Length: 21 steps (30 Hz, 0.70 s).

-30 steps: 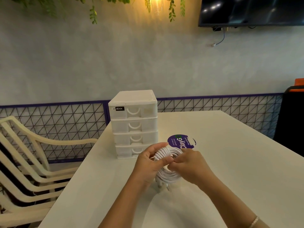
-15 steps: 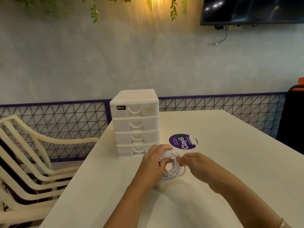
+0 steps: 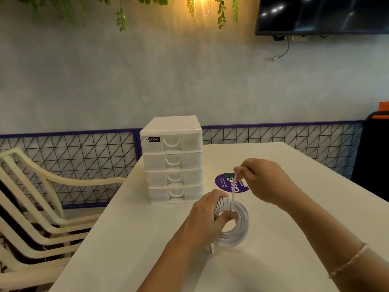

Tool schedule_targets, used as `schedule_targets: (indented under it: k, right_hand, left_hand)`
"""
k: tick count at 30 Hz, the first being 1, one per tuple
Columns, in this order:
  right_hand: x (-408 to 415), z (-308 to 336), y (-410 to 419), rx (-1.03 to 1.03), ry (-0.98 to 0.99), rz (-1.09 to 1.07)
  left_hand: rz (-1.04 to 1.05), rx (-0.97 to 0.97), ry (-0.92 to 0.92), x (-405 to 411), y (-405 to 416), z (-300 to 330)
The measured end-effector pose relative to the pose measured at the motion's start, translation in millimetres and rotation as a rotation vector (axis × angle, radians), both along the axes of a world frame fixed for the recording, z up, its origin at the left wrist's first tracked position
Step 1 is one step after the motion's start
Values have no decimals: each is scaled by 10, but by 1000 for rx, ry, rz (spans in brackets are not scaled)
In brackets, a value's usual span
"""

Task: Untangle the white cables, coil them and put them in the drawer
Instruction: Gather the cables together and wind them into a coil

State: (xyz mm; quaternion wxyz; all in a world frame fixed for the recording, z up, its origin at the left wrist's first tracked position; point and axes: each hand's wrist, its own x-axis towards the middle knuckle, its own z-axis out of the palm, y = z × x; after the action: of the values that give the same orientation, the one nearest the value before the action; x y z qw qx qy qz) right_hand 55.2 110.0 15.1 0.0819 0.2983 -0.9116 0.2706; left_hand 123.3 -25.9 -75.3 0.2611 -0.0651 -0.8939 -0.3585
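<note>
Two hands are at work on one white cable coil (image 3: 235, 224), held just above the worktop (image 3: 315, 186) at near centre. The left hand (image 3: 207, 220) has its grip closed round the coil's left side, thumb through the ring. The right hand (image 3: 265, 180) pinches the loose cable end (image 3: 233, 192) and holds it taut, straight up from the top of the coil.

Change noted: half a second ago the right hand was low against the coil; it now stands raised and further off, with the tail drawn out. Judged meaning: the end is being cinched round the bundle, so coiling is nearly done and stowing remains.

The drawer unit (image 3: 172, 159) stands just beyond the coil, at far left, close to the worktop's left edge. All four drawers appear shut; one must be opened before the coil goes in. A purple sticker (image 3: 224, 183) lies flat between unit and right hand. Open worktop extends right and near. Stacked chairs (image 3: 42, 207) sit left, off the worktop, well apart from the hands.
</note>
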Motion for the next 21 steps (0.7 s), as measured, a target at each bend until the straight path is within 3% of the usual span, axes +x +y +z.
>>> schedule_targets:
  k: [10, 16, 21]
  right_hand:
    - [-185, -198, -121, -16, -16, -47]
    - [-243, -165, -176, -67, 150, -87]
    - [-274, -279, -175, -47, 50, -70]
  left_hand:
    - [-5, 96, -117, 60, 63, 56]
    - [-4, 103, -116, 64, 39, 66]
    - [-38, 85, -66, 99, 48, 57]
